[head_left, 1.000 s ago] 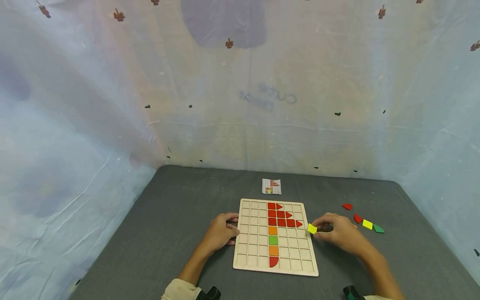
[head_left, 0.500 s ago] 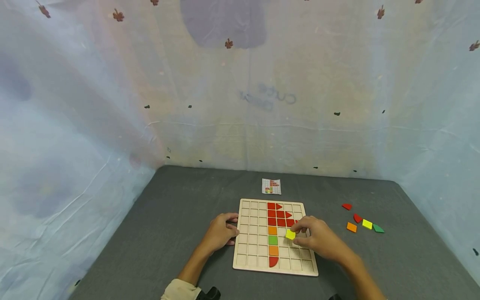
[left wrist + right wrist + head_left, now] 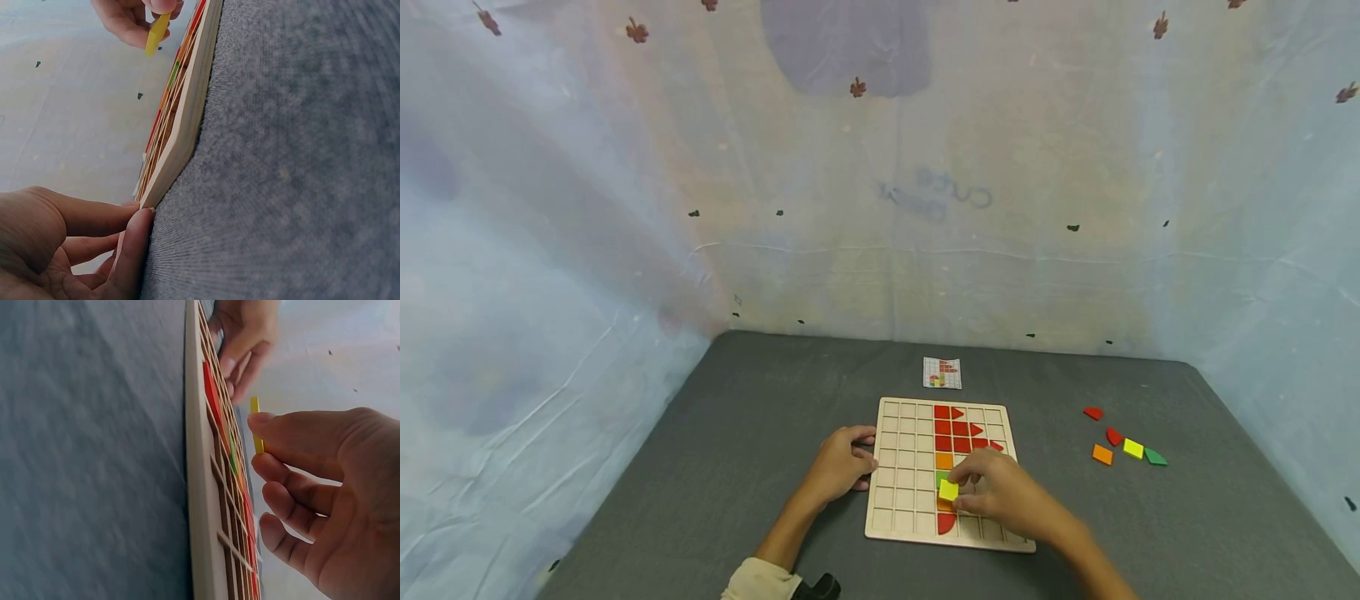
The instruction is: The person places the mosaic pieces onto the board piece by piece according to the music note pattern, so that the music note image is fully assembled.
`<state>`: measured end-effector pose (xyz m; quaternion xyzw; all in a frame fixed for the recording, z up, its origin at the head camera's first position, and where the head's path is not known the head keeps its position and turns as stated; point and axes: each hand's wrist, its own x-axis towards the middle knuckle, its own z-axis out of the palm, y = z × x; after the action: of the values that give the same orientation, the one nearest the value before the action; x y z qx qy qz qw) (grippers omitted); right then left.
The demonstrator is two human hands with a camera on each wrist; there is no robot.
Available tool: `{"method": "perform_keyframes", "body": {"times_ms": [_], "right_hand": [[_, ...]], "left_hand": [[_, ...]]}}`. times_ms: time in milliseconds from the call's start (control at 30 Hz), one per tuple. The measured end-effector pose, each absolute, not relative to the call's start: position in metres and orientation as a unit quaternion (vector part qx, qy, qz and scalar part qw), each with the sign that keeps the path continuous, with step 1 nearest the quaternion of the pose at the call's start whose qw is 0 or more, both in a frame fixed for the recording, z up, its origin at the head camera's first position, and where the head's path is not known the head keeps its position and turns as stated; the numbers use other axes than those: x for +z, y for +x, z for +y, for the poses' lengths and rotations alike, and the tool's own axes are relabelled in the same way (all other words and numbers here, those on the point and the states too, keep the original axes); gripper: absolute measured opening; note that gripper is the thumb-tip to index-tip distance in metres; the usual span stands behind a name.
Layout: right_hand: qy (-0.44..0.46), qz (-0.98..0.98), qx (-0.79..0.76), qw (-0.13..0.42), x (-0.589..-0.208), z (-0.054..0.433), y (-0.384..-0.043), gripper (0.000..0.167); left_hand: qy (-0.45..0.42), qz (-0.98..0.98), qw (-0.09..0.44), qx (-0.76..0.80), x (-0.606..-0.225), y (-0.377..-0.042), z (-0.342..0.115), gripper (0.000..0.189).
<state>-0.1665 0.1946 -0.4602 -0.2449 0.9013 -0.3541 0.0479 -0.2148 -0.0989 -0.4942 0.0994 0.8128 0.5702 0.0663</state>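
In the head view a wooden grid board lies on the grey table, with red, orange and green pieces in one column and rows of red pieces at its top. My right hand pinches a yellow square tile between thumb and fingers above that column, hiding parts of the green and orange squares. The right wrist view has the yellow tile held on edge, apart from the board. My left hand grips the board's left edge; thumb and index finger pinch that edge in the left wrist view.
Behind the board lies a small printed pattern card. On the right are loose pieces: red ones, an orange square, a yellow square and a green piece. A pale curtain hangs round the table.
My right hand has carried the yellow tile leftward from the board's right edge to above the coloured column. The left hand and board stay put.
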Motion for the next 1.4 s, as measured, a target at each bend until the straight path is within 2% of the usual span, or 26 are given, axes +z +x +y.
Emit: {"method": "perform_keyframes", "body": {"times_ms": [300,500,1400], "right_hand": [[-0.259,0.893,-0.363,0.059,-0.462,0.177,-0.16,0.021],[-0.282,0.89,-0.355,0.046,-0.463,0.171,-0.158,0.022],[-0.282,0.89,-0.346,0.097,-0.462,0.165,-0.154,0.014]], "left_hand": [[0.098,0.815,0.068,0.567,-0.494,-0.215,-0.099,0.053],[0.102,0.815,0.066,0.567,-0.494,-0.215,-0.099,0.054],[0.103,0.817,0.064,0.564,-0.494,-0.215,-0.099,0.053]]}}
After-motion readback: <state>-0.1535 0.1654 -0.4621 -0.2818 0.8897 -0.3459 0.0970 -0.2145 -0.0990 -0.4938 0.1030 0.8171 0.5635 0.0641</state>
